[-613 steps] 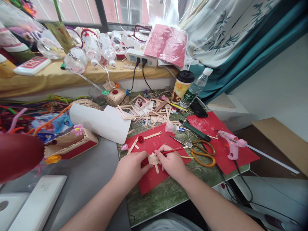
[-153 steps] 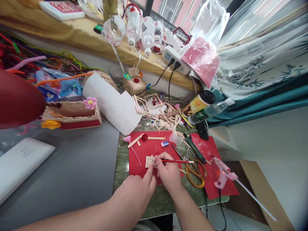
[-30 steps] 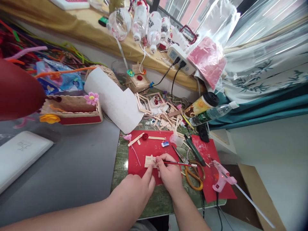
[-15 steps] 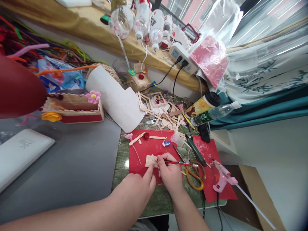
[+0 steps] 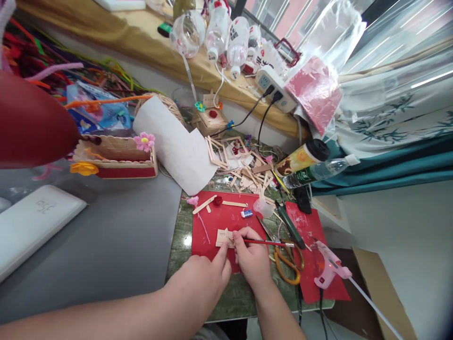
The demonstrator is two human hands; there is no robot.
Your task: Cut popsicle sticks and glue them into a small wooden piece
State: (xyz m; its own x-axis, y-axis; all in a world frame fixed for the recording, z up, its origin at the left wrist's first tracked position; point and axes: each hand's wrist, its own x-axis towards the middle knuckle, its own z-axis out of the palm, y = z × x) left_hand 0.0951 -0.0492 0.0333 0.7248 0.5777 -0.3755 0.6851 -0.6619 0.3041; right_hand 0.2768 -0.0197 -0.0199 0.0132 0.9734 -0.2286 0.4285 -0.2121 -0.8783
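My right hand (image 5: 252, 257) pinches a red pencil (image 5: 264, 241), its tip end at a small pale wooden board (image 5: 222, 237). Pencil-like marks show faintly on the board. With its index finger stretched out and the others curled, my left hand (image 5: 203, 281) presses the board's lower edge against a red sheet (image 5: 205, 255). On that sheet lie craft sticks (image 5: 235, 204), a dark red rose (image 5: 217, 201), a blue-and-white eraser (image 5: 247, 213) and a pink pipe-cleaner flower (image 5: 193, 201). Orange-handled scissors (image 5: 287, 267) rest just right of my right hand.
A pink glue gun (image 5: 330, 265) lies on another red sheet at the right. Behind are heaped craft sticks, a paper cup (image 5: 300, 158) and a water bottle (image 5: 320, 171). To the left are a decorated box (image 5: 122, 170), a white power bank (image 5: 38, 224) and a large blurred red object (image 5: 33, 125).
The whole view has shifted slightly, so things sit a little farther right. Both hands keep the same place on the board, and the pencil stays in my right hand.
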